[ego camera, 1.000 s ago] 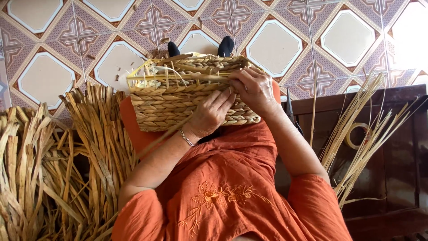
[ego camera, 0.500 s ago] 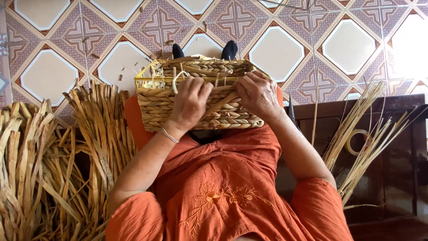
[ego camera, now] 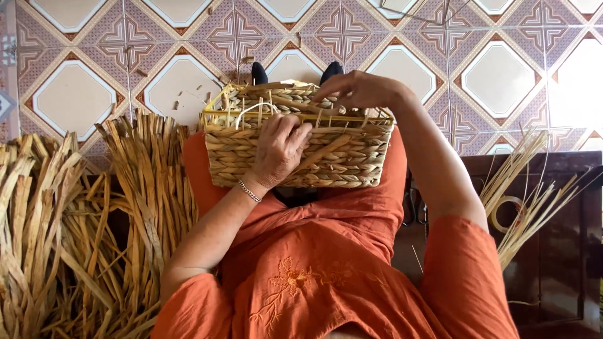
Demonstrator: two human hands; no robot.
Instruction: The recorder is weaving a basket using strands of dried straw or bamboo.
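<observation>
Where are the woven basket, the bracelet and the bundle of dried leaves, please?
woven basket (ego camera: 352, 164): head view, front wall.
bracelet (ego camera: 249, 191): head view, chain on wrist.
bundle of dried leaves (ego camera: 141, 182): head view, middle strands.

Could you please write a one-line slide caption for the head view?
Left hand pressing a rectangular woven straw basket on an orange-clad lap, right hand at its rim, dried straw bundles alongside.
</observation>
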